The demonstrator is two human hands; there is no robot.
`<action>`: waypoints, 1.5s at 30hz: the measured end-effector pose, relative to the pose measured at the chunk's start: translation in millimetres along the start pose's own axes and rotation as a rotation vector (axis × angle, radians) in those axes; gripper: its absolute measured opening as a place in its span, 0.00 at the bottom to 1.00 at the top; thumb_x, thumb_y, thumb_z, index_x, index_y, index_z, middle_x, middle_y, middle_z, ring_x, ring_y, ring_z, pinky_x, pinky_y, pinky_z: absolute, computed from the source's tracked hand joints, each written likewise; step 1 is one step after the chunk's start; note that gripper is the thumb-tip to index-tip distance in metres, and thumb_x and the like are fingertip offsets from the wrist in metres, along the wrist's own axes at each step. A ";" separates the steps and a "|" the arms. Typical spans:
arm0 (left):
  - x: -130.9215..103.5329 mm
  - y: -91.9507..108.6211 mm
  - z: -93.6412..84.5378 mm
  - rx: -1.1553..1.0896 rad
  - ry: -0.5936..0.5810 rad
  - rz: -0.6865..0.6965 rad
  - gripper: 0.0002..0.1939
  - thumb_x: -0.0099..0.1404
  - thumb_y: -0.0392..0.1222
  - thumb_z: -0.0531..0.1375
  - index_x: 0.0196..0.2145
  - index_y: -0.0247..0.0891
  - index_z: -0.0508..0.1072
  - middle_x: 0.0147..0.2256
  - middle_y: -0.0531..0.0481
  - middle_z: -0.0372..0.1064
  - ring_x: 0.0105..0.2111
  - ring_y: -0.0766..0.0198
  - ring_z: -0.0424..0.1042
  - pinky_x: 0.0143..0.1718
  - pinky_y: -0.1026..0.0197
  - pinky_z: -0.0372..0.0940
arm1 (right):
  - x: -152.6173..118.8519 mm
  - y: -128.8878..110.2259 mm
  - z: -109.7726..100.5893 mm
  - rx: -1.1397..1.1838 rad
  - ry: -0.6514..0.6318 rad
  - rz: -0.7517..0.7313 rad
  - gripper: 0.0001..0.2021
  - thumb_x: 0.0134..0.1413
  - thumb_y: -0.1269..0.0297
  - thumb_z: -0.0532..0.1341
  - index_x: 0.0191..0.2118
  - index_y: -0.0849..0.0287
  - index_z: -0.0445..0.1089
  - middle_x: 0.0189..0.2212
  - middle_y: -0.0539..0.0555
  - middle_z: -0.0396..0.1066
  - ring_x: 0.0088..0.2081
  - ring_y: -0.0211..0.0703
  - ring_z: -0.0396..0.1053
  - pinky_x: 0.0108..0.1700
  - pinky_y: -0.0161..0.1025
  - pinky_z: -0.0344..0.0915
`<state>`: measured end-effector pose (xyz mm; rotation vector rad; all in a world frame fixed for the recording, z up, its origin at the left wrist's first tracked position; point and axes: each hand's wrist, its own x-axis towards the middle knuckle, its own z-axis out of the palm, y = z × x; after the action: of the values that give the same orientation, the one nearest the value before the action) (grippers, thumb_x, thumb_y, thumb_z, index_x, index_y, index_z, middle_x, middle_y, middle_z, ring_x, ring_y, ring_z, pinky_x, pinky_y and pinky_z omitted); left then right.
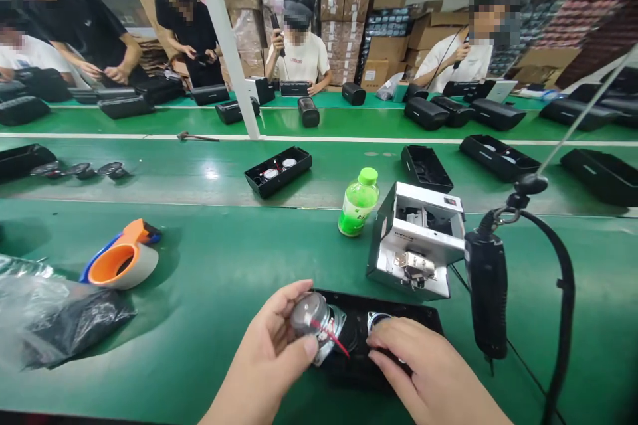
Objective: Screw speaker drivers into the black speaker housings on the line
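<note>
My left hand (279, 345) grips a round speaker driver (319, 325) with a red wire, tilted over the left part of a black speaker housing (413, 311). The housing lies on the green table near its front edge. My right hand (419, 358) is at the right part of the housing, its fingers closed around a second speaker driver (377, 320) whose rim shows past the fingertips. Much of that driver is hidden under the hand.
Behind the housing stand a green-capped bottle (359, 202) and a metal screw feeder (419, 242). A black electric screwdriver (487, 292) hangs at the right. A tape dispenser (122, 259) and plastic bag (60, 319) lie left. Several people work beyond the conveyor (199, 172).
</note>
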<state>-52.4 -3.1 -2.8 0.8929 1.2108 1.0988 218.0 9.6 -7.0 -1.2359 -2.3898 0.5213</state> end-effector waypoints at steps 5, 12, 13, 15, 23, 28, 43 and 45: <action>9.7 4.9 16.5 0.719 -0.227 0.423 0.29 0.61 0.34 0.68 0.60 0.50 0.77 0.57 0.44 0.77 0.54 0.45 0.80 0.55 0.44 0.77 | -14.4 5.2 0.4 0.040 0.115 -0.036 0.13 0.73 0.74 0.57 0.53 0.51 0.73 0.45 0.51 0.82 0.43 0.40 0.80 0.46 0.37 0.80; 23.8 16.0 38.1 1.428 -0.269 0.485 0.16 0.55 0.37 0.77 0.37 0.43 0.75 0.37 0.46 0.76 0.38 0.44 0.73 0.41 0.42 0.69 | -20.7 9.2 6.7 0.102 0.133 -0.013 0.12 0.73 0.74 0.58 0.52 0.51 0.73 0.45 0.50 0.82 0.42 0.39 0.78 0.46 0.39 0.79; 26.0 15.6 39.9 1.482 -0.278 0.468 0.16 0.55 0.37 0.78 0.36 0.43 0.75 0.36 0.46 0.76 0.38 0.44 0.73 0.40 0.43 0.68 | -21.9 9.8 7.9 0.108 0.126 -0.008 0.11 0.73 0.73 0.58 0.52 0.51 0.73 0.45 0.50 0.82 0.42 0.40 0.78 0.47 0.39 0.79; 30.4 14.3 43.6 1.554 -0.297 0.446 0.17 0.56 0.38 0.79 0.36 0.42 0.76 0.35 0.45 0.76 0.38 0.44 0.73 0.40 0.44 0.66 | -23.5 10.4 9.7 0.113 0.110 0.009 0.11 0.74 0.72 0.57 0.52 0.51 0.74 0.46 0.49 0.82 0.43 0.40 0.78 0.48 0.41 0.79; 37.2 23.5 52.2 1.713 -0.389 0.336 0.14 0.64 0.44 0.77 0.42 0.39 0.79 0.39 0.45 0.79 0.42 0.45 0.74 0.44 0.45 0.64 | -4.1 2.8 1.7 0.072 -0.131 0.170 0.17 0.69 0.68 0.65 0.59 0.43 0.73 0.45 0.46 0.80 0.42 0.46 0.79 0.42 0.46 0.74; 35.8 28.0 41.4 1.648 -0.467 0.370 0.17 0.70 0.42 0.73 0.54 0.44 0.78 0.45 0.48 0.79 0.46 0.48 0.73 0.47 0.45 0.63 | 12.4 0.2 -2.1 0.022 -0.282 0.230 0.06 0.67 0.63 0.66 0.46 0.44 0.79 0.38 0.45 0.80 0.38 0.48 0.79 0.37 0.45 0.63; 35.0 22.7 32.9 1.527 -0.507 0.423 0.16 0.73 0.39 0.68 0.58 0.43 0.77 0.45 0.47 0.77 0.45 0.49 0.70 0.48 0.45 0.63 | 13.3 4.1 -3.9 0.148 -0.192 0.191 0.11 0.73 0.65 0.61 0.40 0.45 0.80 0.34 0.45 0.76 0.36 0.37 0.74 0.36 0.40 0.63; 34.9 21.6 31.7 1.512 -0.505 0.433 0.16 0.74 0.40 0.68 0.57 0.43 0.77 0.45 0.48 0.77 0.45 0.50 0.70 0.48 0.46 0.63 | 3.7 9.2 -4.7 0.225 -0.104 0.169 0.11 0.74 0.64 0.60 0.44 0.44 0.80 0.35 0.45 0.75 0.37 0.34 0.74 0.37 0.36 0.67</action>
<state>-24.3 37.2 13.9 2.4673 1.3175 -0.0048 224.7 18.3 -6.9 -1.3428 -2.2448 0.9001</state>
